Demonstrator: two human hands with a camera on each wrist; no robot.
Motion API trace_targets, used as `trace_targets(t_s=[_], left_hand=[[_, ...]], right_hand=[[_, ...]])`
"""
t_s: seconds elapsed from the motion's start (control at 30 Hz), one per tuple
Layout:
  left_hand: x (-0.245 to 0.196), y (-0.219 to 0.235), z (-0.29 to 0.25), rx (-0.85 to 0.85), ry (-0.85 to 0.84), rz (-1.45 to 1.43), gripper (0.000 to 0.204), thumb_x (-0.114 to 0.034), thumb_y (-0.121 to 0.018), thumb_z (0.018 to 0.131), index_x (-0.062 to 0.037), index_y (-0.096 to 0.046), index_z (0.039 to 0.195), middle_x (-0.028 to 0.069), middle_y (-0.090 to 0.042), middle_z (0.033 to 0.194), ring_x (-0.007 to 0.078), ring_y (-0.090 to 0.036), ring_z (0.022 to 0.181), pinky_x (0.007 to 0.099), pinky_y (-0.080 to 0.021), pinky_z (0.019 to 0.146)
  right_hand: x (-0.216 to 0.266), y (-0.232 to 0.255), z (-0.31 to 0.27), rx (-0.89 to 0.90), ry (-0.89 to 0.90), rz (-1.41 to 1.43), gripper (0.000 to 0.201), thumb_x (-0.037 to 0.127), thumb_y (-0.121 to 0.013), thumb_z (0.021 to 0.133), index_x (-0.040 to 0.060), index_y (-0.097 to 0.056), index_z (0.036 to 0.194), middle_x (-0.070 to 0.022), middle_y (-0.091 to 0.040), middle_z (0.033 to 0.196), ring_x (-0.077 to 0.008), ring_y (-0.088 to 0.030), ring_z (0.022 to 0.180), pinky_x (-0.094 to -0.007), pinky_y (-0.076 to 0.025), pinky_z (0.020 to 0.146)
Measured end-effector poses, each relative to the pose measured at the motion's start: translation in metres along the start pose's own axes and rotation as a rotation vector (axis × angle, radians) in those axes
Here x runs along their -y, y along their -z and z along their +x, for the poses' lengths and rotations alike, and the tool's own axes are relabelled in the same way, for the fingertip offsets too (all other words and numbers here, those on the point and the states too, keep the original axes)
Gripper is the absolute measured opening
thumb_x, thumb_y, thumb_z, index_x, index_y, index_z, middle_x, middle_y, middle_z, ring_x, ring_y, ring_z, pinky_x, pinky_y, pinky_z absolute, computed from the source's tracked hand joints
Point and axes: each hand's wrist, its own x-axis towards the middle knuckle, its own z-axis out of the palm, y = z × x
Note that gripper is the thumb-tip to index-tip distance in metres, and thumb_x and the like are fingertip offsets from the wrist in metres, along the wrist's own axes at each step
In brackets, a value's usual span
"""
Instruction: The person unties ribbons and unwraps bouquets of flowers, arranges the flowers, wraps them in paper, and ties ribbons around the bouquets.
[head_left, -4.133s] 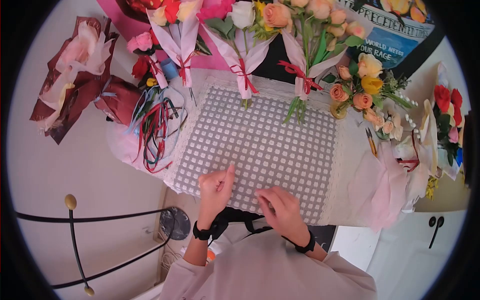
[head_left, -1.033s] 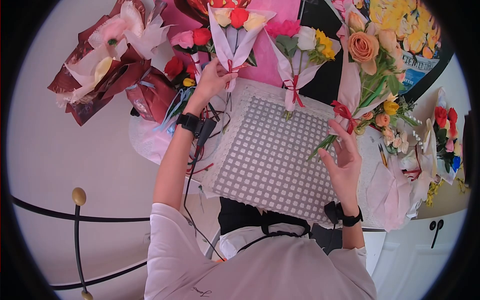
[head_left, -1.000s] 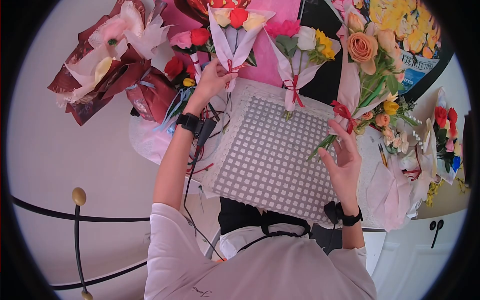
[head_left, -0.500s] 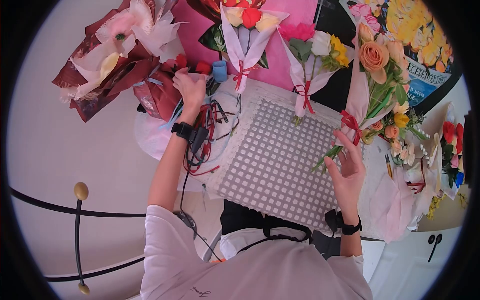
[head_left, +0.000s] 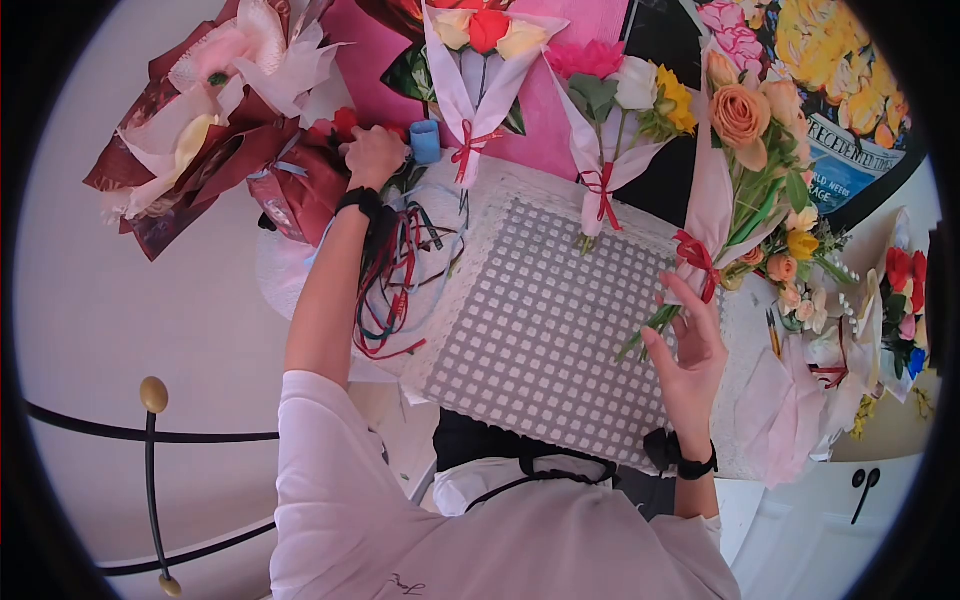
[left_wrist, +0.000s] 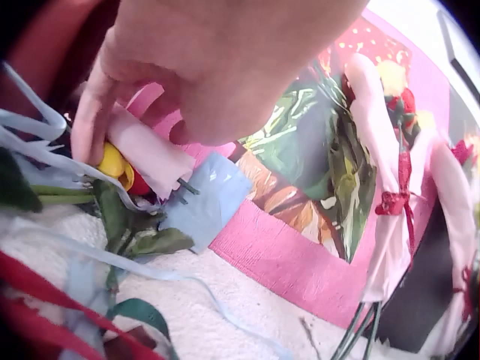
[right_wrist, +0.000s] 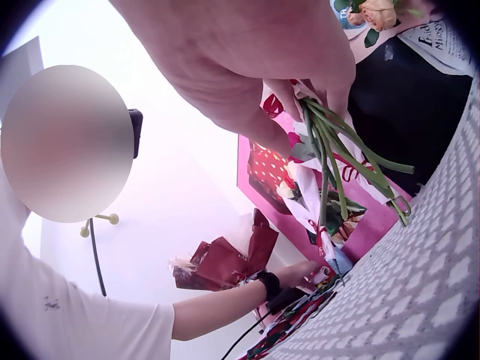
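Note:
At the back left, my left hand [head_left: 375, 157] reaches in among small red flowers. Its fingers, in the left wrist view, straddle a small pink-wrapped bouquet [left_wrist: 142, 150] beside a yellow tulip [left_wrist: 112, 163]; I cannot tell whether they grip it. A blue cylinder [head_left: 425, 142] stands right beside this hand. My right hand [head_left: 692, 355] holds a bouquet of orange roses [head_left: 740, 115] by its lower end, under the red ribbon bow [head_left: 697, 262]. Green stems [right_wrist: 330, 142] hang out between the fingers in the right wrist view, above the checked cushion [head_left: 550, 330].
Two wrapped bouquets, one with red and cream roses [head_left: 488, 35] and one with a sunflower [head_left: 675, 105], lean at the back. A dark red wrapped bouquet [head_left: 200, 150] stands left, near tangled ribbons [head_left: 390, 300]. Pink tulle [head_left: 785, 410] and brushes [head_left: 773, 332] lie right.
From the cushion, both hands moved outward. The right took up the orange rose bouquet; the left touched the red and cream rose bouquet, then moved left to the small flowers.

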Motion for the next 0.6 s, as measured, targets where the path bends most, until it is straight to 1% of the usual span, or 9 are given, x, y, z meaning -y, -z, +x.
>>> trace_targets(t_s=[0.07, 0.1, 0.17, 0.27, 0.3, 0.37, 0.4, 0.47, 0.6], left_hand=[[0.005, -0.009, 0.011, 0.01, 0.095, -0.084, 0.05, -0.041, -0.058, 0.096, 0.0017, -0.071, 0.118, 0.0326, -0.061, 0.131, 0.0536, -0.067, 0.11, 0.0565, -0.053, 0.099], [0.007, -0.015, 0.014, 0.009, 0.096, -0.085, 0.05, -0.041, -0.058, 0.096, 0.0017, -0.071, 0.118, 0.0326, -0.061, 0.131, 0.0536, -0.067, 0.11, 0.0565, -0.053, 0.099], [0.003, -0.01, 0.01, 0.015, 0.191, -0.167, 0.053, -0.044, -0.062, 0.093, 0.0008, -0.071, 0.12, 0.0295, -0.061, 0.135, 0.0531, -0.064, 0.117, 0.0537, -0.052, 0.103], [0.002, -0.002, 0.008, 0.012, 0.202, -0.182, 0.055, -0.043, -0.066, 0.089, 0.0002, -0.071, 0.122, 0.028, -0.06, 0.138, 0.0506, -0.063, 0.12, 0.0522, -0.052, 0.104], [0.002, 0.0, 0.007, 0.011, 0.202, -0.18, 0.055, -0.043, -0.066, 0.089, 0.0002, -0.071, 0.122, 0.028, -0.06, 0.138, 0.0506, -0.063, 0.12, 0.0522, -0.052, 0.104], [0.006, -0.002, 0.008, -0.095, 0.211, -0.216, 0.05, -0.04, -0.069, 0.088, 0.0007, -0.074, 0.116, 0.0298, -0.064, 0.131, 0.0469, -0.067, 0.115, 0.0509, -0.054, 0.101], [0.008, -0.002, 0.01, -0.098, 0.211, -0.214, 0.05, -0.04, -0.069, 0.088, 0.0007, -0.074, 0.116, 0.0298, -0.064, 0.131, 0.0469, -0.067, 0.115, 0.0509, -0.054, 0.101], [0.01, 0.001, 0.011, -0.137, 0.256, -0.294, 0.044, -0.038, -0.07, 0.087, 0.0014, -0.077, 0.103, 0.0303, -0.07, 0.119, 0.046, -0.07, 0.107, 0.0509, -0.056, 0.097], [0.013, 0.012, 0.01, -0.143, 0.263, -0.408, 0.043, -0.035, -0.07, 0.087, 0.0036, -0.077, 0.104, 0.0319, -0.066, 0.123, 0.0475, -0.069, 0.108, 0.0504, -0.055, 0.097]], right_hand=[[-0.001, 0.001, 0.0, 0.001, -0.003, 0.005, 0.061, -0.016, -0.068, 0.086, -0.0006, -0.058, 0.144, -0.0109, -0.049, 0.15, -0.0228, -0.049, 0.142, -0.0358, -0.043, 0.116], [-0.002, 0.002, -0.001, 0.001, -0.006, 0.009, 0.061, -0.017, -0.068, 0.085, -0.001, -0.058, 0.143, -0.0117, -0.049, 0.151, -0.0236, -0.049, 0.142, -0.0365, -0.044, 0.115], [-0.002, 0.002, -0.001, 0.001, 0.005, 0.006, 0.061, -0.017, -0.069, 0.085, -0.0011, -0.058, 0.143, -0.0121, -0.049, 0.151, -0.0237, -0.05, 0.141, -0.037, -0.045, 0.115], [-0.003, 0.003, -0.001, 0.001, 0.017, 0.004, 0.061, -0.017, -0.069, 0.085, -0.0013, -0.058, 0.143, -0.0125, -0.05, 0.15, -0.0235, -0.051, 0.14, -0.0374, -0.046, 0.114], [-0.004, 0.003, -0.001, 0.002, 0.019, 0.005, 0.061, -0.017, -0.069, 0.085, -0.0014, -0.058, 0.143, -0.0125, -0.05, 0.15, -0.0231, -0.052, 0.139, -0.0372, -0.046, 0.114], [-0.004, 0.003, -0.002, 0.0, 0.028, 0.001, 0.061, -0.017, -0.069, 0.085, -0.0014, -0.059, 0.142, -0.0124, -0.05, 0.149, -0.0227, -0.052, 0.138, -0.0365, -0.046, 0.114], [-0.004, 0.003, -0.002, -0.003, 0.037, -0.004, 0.06, -0.017, -0.07, 0.085, -0.0014, -0.059, 0.142, -0.0123, -0.051, 0.148, -0.0222, -0.053, 0.137, -0.0359, -0.046, 0.113], [-0.004, 0.003, -0.003, -0.008, 0.046, -0.009, 0.061, -0.018, -0.07, 0.085, -0.0014, -0.059, 0.142, -0.0121, -0.052, 0.147, -0.0219, -0.053, 0.136, -0.0353, -0.047, 0.113], [-0.004, 0.004, -0.005, -0.019, 0.046, -0.014, 0.061, -0.018, -0.07, 0.084, -0.0015, -0.059, 0.142, -0.0118, -0.053, 0.144, -0.0213, -0.054, 0.135, -0.0343, -0.047, 0.112]])
